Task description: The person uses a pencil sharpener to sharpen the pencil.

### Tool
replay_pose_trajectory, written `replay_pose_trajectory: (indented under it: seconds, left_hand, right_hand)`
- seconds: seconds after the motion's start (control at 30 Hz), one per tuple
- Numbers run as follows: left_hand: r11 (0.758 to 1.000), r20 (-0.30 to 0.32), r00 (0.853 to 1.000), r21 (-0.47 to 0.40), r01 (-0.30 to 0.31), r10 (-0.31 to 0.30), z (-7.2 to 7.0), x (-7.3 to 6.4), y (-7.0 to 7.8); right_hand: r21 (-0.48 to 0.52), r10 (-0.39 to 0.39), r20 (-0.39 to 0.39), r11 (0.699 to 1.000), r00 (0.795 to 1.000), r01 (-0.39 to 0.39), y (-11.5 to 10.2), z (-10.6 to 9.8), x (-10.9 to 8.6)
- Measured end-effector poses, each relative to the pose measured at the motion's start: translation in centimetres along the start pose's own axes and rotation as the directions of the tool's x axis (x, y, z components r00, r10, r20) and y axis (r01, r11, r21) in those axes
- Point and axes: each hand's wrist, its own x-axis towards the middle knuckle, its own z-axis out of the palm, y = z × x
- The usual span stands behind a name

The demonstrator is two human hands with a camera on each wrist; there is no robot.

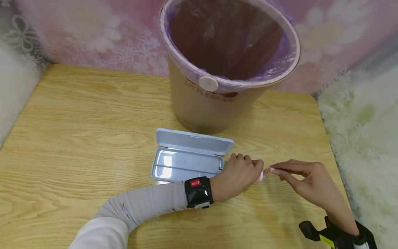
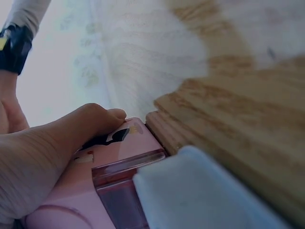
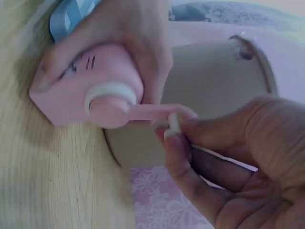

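Observation:
My left hand (image 1: 239, 174) grips a pink crank pencil sharpener (image 3: 114, 67) against the table, with the thumb along its side. From above, that hand hides most of the sharpener's body. A dark see-through drawer (image 2: 121, 202) shows on it in the left wrist view. With thumb and fingers, my right hand (image 1: 306, 178) pinches the small white knob (image 3: 172, 126) at the end of the pink crank handle (image 3: 150, 112). Just left of the sharpener lies a light blue pencil case (image 1: 186, 163), its lid raised and its tray bare. No pencil is visible in the sharpener.
Behind the pencil case stands a tall beige bin (image 1: 205, 110) lined with a purple bag (image 1: 280, 65). The wooden table (image 1: 93, 121) meets a pink flowered backdrop (image 1: 133, 45) at the back. White flowered cloth (image 1: 363, 138) hangs along the right edge.

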Motion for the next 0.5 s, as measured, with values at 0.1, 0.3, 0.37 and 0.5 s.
replay_pose_trajectory:
  seconds: [0.1, 0.3, 0.37, 0.5]
  left_hand:
    - [1.000, 0.034, 0.999, -0.028, 0.003, -0.002, 0.0, 0.1, 0.0]
    - [0.997, 0.058, 0.998, -0.071, 0.005, -0.001, 0.1, 0.2, 0.2]
    - [0.998, 0.044, 0.999, -0.062, 0.010, -0.008, 0.2, 0.1, 0.2]
    - [0.999, 0.021, 1.000, -0.028, 0.016, -0.016, 0.2, 0.2, 0.0]
  right_hand:
    - [-0.029, 0.063, 0.004, 0.998, 0.998, -0.062, 1.1, 0.5, 1.4]
    - [-0.016, 0.176, 0.151, 0.984, 0.973, -0.175, 3.4, 3.2, 1.7]
    - [0.007, 0.211, 0.222, 0.976, 0.952, -0.218, 3.6, 4.0, 0.9]
    - [0.106, 0.252, 0.303, 0.950, 0.919, -0.295, 2.2, 4.2, -1.4]
